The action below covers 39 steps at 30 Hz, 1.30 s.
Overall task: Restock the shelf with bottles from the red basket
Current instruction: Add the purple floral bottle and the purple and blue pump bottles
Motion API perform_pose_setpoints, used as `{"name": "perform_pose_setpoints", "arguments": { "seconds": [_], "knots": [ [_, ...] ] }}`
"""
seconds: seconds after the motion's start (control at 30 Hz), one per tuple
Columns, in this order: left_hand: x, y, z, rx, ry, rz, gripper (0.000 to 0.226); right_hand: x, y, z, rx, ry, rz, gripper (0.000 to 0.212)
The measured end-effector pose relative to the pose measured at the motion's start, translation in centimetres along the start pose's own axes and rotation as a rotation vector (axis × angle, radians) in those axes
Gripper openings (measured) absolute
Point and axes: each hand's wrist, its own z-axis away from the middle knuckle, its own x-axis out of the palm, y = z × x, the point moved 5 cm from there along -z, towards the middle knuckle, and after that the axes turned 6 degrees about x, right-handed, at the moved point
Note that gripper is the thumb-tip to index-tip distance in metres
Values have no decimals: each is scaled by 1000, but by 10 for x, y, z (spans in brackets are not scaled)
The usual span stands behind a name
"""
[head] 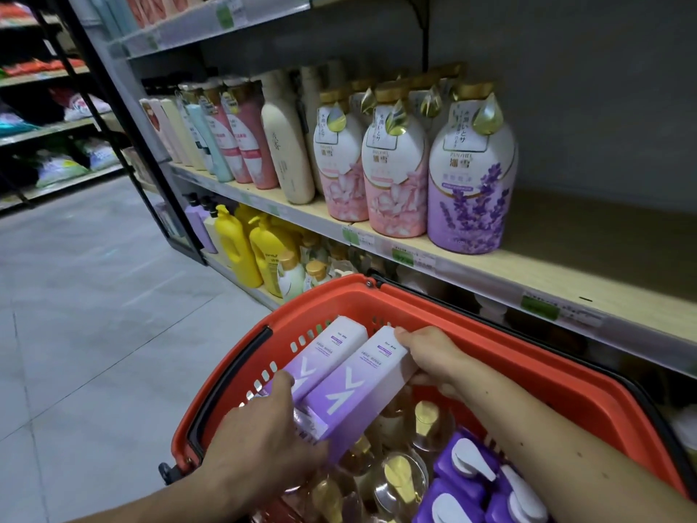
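Note:
The red basket (381, 296) sits low in front of me, below the wooden shelf (588, 281). Two purple-and-white boxes lie side by side across its top. My right hand (433, 356) grips the far end of the right purple box (362, 386). My left hand (264, 443) holds the near ends of this box and the left purple box (324, 356). Under them the basket holds gold-capped bottles (399, 485) and purple pump bottles (467, 469). On the shelf stand a lavender bottle (471, 183) and pink flower bottles (396, 171).
To the right of the lavender bottle the shelf board is bare wood. Cream and pink bottles (241, 141) fill the shelf's left part. Yellow bottles (241, 243) stand on the lower shelf. A grey tiled floor (86, 303) opens to the left, with more racks behind.

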Motion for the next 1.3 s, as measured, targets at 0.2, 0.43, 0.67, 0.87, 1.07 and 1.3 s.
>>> {"name": "perform_pose_setpoints", "arguments": {
  "seconds": [0.2,0.43,0.67,0.87,1.07,1.3],
  "knots": [
    [-53,5,-9,77,153,-25,62,-2,-10,12,-9,-6,-355,25],
    [-127,-2,-34,258,37,-2,68,5,-31,35,-68,-147,-590,23],
    [-211,35,-84,603,-109,-247,61,1,-41,64,-64,-330,-545,57],
    [-234,88,-108,851,-139,-358,69,-12,-36,88,11,-373,-468,69],
    [-242,121,-108,864,104,-536,81,-22,-35,91,-144,-168,-549,42],
    [-147,90,-92,398,252,601,137,-28,-35,93,-205,-49,-783,43]
  ]
}}
